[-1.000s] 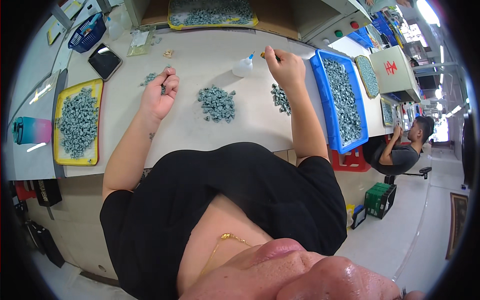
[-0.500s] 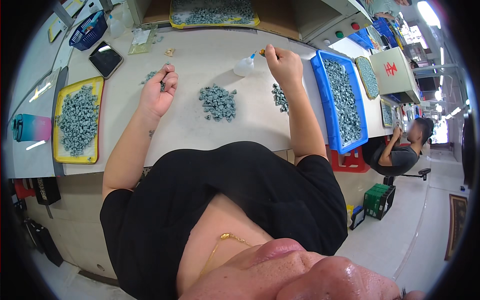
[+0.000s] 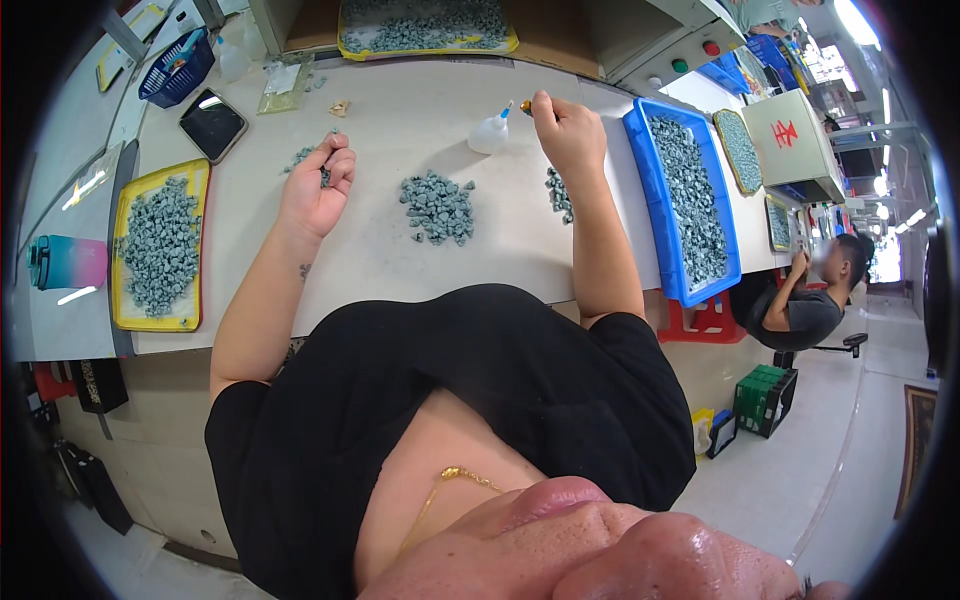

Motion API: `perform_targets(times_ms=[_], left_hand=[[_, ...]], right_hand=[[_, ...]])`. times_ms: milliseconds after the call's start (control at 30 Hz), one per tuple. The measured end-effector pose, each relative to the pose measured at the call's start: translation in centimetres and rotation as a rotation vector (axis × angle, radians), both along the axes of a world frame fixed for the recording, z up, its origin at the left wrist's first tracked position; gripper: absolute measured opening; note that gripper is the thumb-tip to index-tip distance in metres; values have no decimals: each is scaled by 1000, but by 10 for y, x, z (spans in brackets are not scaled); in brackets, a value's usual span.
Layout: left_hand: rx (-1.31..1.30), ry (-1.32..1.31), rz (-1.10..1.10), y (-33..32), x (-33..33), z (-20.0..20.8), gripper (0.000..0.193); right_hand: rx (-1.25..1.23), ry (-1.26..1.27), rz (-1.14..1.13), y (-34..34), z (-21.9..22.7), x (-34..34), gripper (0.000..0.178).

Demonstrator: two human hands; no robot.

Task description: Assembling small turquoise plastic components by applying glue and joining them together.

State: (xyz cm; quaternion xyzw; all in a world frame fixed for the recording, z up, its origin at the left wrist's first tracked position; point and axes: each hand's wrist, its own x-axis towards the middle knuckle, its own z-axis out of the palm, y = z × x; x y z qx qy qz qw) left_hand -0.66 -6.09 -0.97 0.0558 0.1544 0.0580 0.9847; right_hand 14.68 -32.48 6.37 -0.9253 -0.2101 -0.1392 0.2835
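Observation:
My left hand (image 3: 320,190) is raised over the table with its fingers curled. A small grey-green piece (image 3: 336,132) sticks up from the pinched thumb and forefinger, and more pieces (image 3: 325,177) show under the curled fingers. Closed as well, my right hand (image 3: 570,138) grips a small thing with an orange-yellow end (image 3: 526,107); the rest of it is hidden in the fingers. Just left of that hand stands a white squeeze bottle (image 3: 489,136) with a blue tip. Between my forearms lies a pile of grey-green pieces (image 3: 437,208). A smaller pile (image 3: 558,195) is partly behind my right forearm.
A yellow tray (image 3: 122,300) of pieces, a cup (image 3: 75,262), a phone (image 3: 213,125) and a blue basket (image 3: 163,93) are at left. A blue bin (image 3: 645,200) stands at right. Another tray (image 3: 430,52) sits in the box ahead. A person (image 3: 815,300) sits farther right.
Both hands keep almost the same place and grip. The whole view has shifted very slightly.

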Motion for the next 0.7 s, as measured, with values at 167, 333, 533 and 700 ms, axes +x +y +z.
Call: perform_targets(times_ms=[167, 333, 533, 700], left_hand=[[5, 0, 1, 1, 1, -3, 5], [8, 5, 10, -1, 0, 2, 6], [15, 0, 6, 0, 0, 0, 4], [27, 0, 10, 1, 0, -1, 4]], right_hand=[[20, -5, 4, 0, -2, 1, 41], [40, 47, -6, 2, 1, -2, 41], [10, 61, -2, 2, 0, -2, 41], [5, 45, 11, 1, -3, -1, 42]])
